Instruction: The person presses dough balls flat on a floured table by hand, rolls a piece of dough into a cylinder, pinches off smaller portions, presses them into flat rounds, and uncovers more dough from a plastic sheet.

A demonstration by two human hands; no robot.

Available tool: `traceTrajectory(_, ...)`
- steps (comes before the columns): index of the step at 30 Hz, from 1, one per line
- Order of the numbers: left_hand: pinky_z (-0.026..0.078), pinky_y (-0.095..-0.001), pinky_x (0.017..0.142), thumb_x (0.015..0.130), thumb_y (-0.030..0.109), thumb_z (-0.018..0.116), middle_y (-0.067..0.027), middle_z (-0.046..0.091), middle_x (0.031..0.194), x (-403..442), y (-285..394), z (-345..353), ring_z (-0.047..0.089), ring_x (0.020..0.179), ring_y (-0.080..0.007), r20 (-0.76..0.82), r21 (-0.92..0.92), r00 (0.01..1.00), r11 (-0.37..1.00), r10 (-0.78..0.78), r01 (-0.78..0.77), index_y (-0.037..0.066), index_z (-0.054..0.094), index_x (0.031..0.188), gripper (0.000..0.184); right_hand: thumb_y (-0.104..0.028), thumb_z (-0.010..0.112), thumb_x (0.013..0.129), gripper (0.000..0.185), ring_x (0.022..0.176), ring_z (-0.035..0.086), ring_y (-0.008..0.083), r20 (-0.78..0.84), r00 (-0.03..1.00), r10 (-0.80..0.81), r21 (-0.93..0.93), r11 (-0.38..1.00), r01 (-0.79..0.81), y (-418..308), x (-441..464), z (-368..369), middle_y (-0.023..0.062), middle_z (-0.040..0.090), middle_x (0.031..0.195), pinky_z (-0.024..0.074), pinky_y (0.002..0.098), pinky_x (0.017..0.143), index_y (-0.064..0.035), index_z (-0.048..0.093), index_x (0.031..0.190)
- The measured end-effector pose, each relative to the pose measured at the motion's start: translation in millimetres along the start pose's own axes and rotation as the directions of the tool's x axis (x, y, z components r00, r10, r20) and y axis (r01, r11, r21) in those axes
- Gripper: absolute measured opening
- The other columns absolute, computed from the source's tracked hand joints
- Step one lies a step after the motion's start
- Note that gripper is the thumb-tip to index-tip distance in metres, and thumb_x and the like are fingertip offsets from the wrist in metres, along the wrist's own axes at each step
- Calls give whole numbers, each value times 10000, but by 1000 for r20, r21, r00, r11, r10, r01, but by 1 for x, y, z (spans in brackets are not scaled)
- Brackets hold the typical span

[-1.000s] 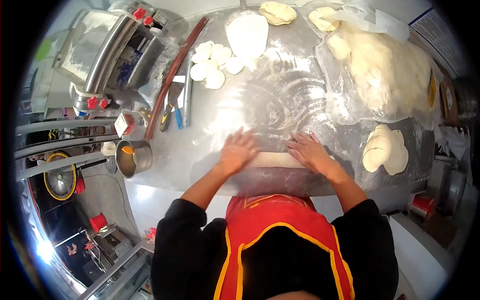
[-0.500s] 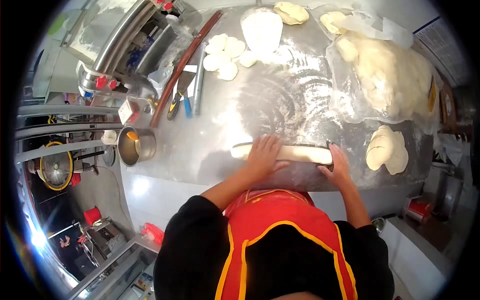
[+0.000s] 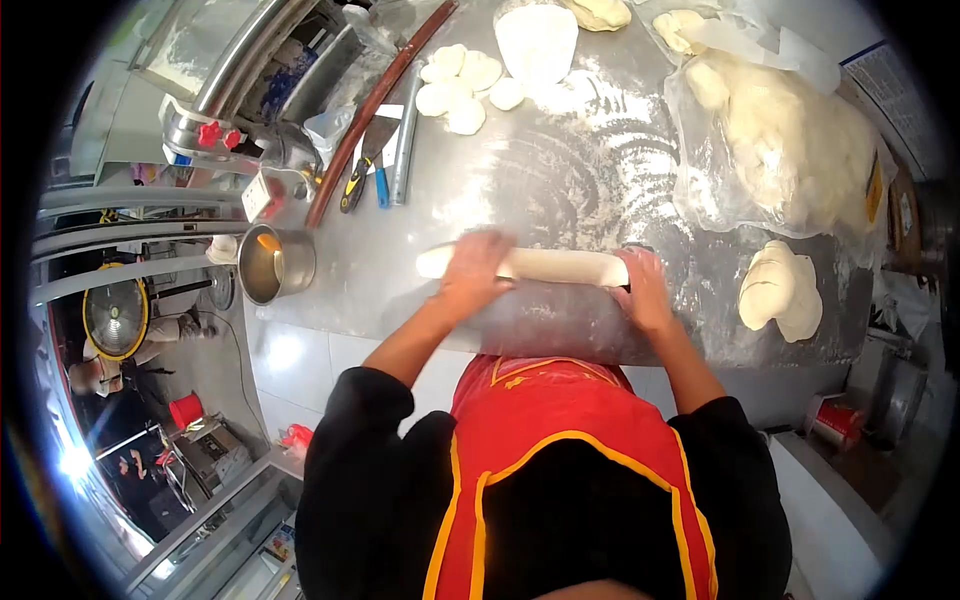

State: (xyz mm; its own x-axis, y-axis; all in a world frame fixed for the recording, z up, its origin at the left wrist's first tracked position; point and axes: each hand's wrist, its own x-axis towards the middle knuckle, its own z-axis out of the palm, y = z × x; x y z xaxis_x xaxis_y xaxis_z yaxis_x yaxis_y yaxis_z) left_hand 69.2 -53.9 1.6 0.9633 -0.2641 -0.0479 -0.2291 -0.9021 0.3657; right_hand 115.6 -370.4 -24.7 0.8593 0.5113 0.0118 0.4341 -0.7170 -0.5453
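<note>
A long pale roll of dough [image 3: 565,266] lies crosswise on the floured metal worktop [image 3: 400,285]. My left hand [image 3: 477,270] is over the roll near its left end, fingers on the far side and thumb on the near side; its fingers are a little blurred. The dough's rounded tip shows beyond that hand. At the other end, my right hand [image 3: 647,288] grips the roll, fingers bent over it and thumb along the near side. Its underside is hidden.
To the right are a folded dough piece [image 3: 780,290] and a large dough mass [image 3: 790,150] under plastic. Small dough rounds [image 3: 463,82] and a flour heap [image 3: 537,45] are farther back. A metal pot [image 3: 275,268], scraper [image 3: 372,145], metal rod [image 3: 407,135] and long brown stick [image 3: 375,105] stand or lie left.
Both hands and the dough roll have shifted left and away from my body. The left hand's fingers lay spread on the dough before and now curl over it. The view has tilted slightly.
</note>
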Motion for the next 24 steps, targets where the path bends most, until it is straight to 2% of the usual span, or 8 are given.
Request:
traceTrajectory(1, 319, -467, 1060, 699, 380, 777, -194, 447, 1320, 9, 7, 18, 410, 1227, -364, 61, -46, 998, 999, 28, -25, 51, 442, 1344, 798, -148, 745, 714, 586, 1164, 444, 396, 12, 1000, -27, -5, 1000, 27, 4, 2, -2, 219, 512, 1212, 354, 469, 1000, -40, 499, 1235)
traceTrajectory(3, 303, -454, 1072, 666, 429, 789, -187, 465, 1310, 36, 50, 21, 406, 1246, -353, 85, -72, 990, 992, 111, -105, 71, 425, 1368, 868, -127, 738, 715, 550, 1116, 481, 401, 67, 998, -8, 62, 998, 4, 7, 8, -6, 216, 533, 1169, 393, 459, 963, -30, 507, 1204)
traceTrajectory(5, 366, -444, 1017, 688, 421, 769, -173, 537, 1231, 56, 80, 49, 474, 1198, -334, -106, -144, 982, 975, 155, -170, 75, 472, 1300, 763, -100, 725, 717, 520, 1041, 529, 411, 158, 984, 76, 192, 976, -106, 6, 12, -15, 215, 556, 1116, 440, 449, 910, -17, 507, 1182)
traceTrajectory(8, 433, -434, 928, 716, 377, 746, -145, 614, 1102, 91, 108, 49, 567, 1085, -314, 175, -311, 984, 948, -6, 61, 79, 538, 1149, 565, -81, 710, 753, 484, 937, 601, 342, 192, 971, 144, 261, 946, -192, -16, 23, -47, 176, 593, 1065, 492, 394, 825, -7, 504, 1185)
traceTrajectory(11, 468, -434, 851, 730, 344, 731, -123, 648, 1009, 97, 108, 46, 616, 985, -304, 246, -255, 969, 962, -32, 97, 80, 555, 1016, 428, -31, 695, 784, 400, 941, 612, 213, 317, 918, 239, 682, 615, -396, -9, 25, -50, 95, 627, 1058, 492, 325, 803, -22, 553, 1159)
traceTrajectory(14, 468, -441, 846, 727, 363, 737, -123, 643, 1018, 95, 112, 48, 616, 970, -314, 190, -308, 981, 947, -32, 90, 79, 567, 1004, 432, -36, 713, 784, 409, 911, 607, 150, 429, 835, 345, 779, 327, -535, -12, 31, -54, 53, 645, 1001, 486, 291, 803, -21, 578, 1170)
traceTrajectory(20, 468, -434, 841, 714, 376, 753, -133, 632, 995, 91, 118, 41, 607, 965, -329, 201, -244, 979, 967, -26, 76, 71, 552, 1029, 482, -99, 757, 768, 407, 880, 611, 145, 444, 825, 349, 666, 487, -564, -15, 27, -45, 80, 656, 953, 484, 273, 776, 8, 604, 1129)
traceTrajectory(24, 467, -435, 837, 697, 382, 768, -138, 628, 992, 86, 115, 58, 603, 970, -327, 48, -264, 999, 964, -2, 14, 66, 544, 1034, 513, -136, 771, 755, 429, 834, 609, 144, 425, 838, 342, 656, 522, -545, -13, 27, -43, 69, 657, 946, 485, 275, 730, -5, 607, 1129)
